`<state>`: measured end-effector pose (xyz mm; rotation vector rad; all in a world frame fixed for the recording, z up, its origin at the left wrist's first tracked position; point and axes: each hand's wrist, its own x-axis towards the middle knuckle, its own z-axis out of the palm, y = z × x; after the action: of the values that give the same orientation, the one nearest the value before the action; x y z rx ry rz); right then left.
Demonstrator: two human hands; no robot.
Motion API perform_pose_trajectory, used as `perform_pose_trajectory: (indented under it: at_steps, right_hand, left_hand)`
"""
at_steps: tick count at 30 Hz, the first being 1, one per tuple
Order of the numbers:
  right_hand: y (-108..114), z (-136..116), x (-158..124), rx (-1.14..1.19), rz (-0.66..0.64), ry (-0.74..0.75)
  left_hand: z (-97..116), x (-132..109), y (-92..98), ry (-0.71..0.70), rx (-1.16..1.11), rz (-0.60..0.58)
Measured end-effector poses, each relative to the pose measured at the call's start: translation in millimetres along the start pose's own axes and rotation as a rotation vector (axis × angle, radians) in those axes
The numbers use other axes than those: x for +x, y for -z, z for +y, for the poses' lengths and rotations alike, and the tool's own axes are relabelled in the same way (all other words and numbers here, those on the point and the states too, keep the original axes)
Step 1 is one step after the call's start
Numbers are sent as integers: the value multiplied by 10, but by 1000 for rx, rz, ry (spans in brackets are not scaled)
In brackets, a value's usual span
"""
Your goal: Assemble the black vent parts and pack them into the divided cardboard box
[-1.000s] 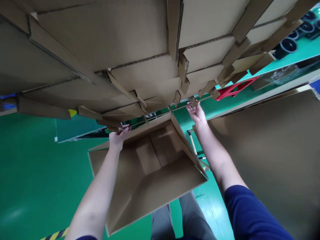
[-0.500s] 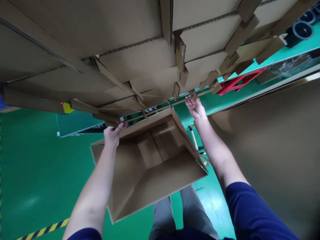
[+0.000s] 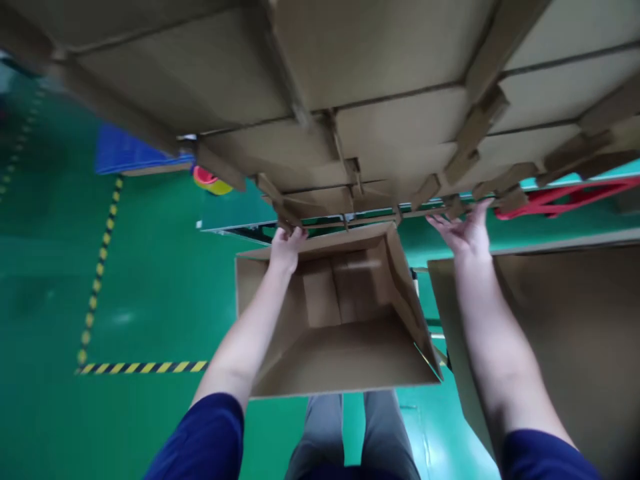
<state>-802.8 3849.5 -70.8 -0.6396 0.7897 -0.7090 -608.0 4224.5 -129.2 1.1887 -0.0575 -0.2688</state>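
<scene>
A large slotted cardboard divider grid (image 3: 400, 123) fills the top of the view, its lower edge above an open cardboard box (image 3: 350, 357). My left hand (image 3: 287, 248) has its fingers closed on the grid's lower left part, over the box's far left side. At the grid's lower edge, right of the box, my right hand (image 3: 465, 230) touches it from below, palm up, with fingers spread. The fingertips of both hands are partly hidden by cardboard.
Another large cardboard piece (image 3: 565, 320) stands at the right, beside my right forearm. Behind the grid are a red frame (image 3: 565, 198) and a blue object (image 3: 135, 150). Yellow-black tape (image 3: 145, 367) marks the green floor.
The view has turned, so the box and both hands appear further right. My right hand's fingers look more spread. More floor and the blue object show at the left.
</scene>
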Motion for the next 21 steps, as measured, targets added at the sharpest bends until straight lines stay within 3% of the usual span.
perform_pose_trajectory:
  at_steps: [8,16,21]
  right_hand:
    - [30,38,4,-31,1,-22]
    - [87,65,49,-75,-75,-17]
    - [36,28,-13,-91,-30,-34]
  left_hand:
    - [-40,-153,71,25,-89,13]
    - [-137,17,164,45,-164,-12]
    - [-180,-15,187,54,-238,-23]
